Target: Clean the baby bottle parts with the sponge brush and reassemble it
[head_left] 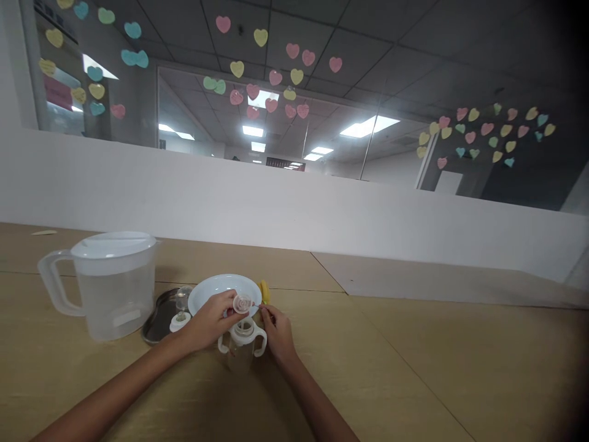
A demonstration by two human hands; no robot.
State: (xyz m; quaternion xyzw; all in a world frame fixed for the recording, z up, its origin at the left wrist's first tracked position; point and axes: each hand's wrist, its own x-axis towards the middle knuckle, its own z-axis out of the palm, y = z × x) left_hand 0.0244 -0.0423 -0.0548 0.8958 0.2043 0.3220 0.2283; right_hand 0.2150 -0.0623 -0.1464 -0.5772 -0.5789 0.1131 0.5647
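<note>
My left hand (pixel 215 316) pinches a small clear round cup-like piece (pixel 242 303), tilted so that its round face shows. From the right, my right hand (pixel 278 331) closes on a thin stick-like thing (pixel 256 305) whose tip reaches the clear piece; its exact kind is too small to tell. Just below both hands stands a clear baby bottle (pixel 240 356) upright on the table. Its neck is uncapped, and a white collar with two curved handles (pixel 261 342) surrounds it. Behind the hands sits a white bowl (pixel 202 291), partly hidden by my left hand.
On the left stands a lidded clear pitcher (pixel 115 294) with liquid in it. A dark metal tray (pixel 159 322) lies beside it, with a white bottle top (pixel 180 320) under a clear dome (pixel 184 296). Something yellow (pixel 264 291) rests by the bowl. A white wall (pixel 276 215) bounds the table (pixel 414 368).
</note>
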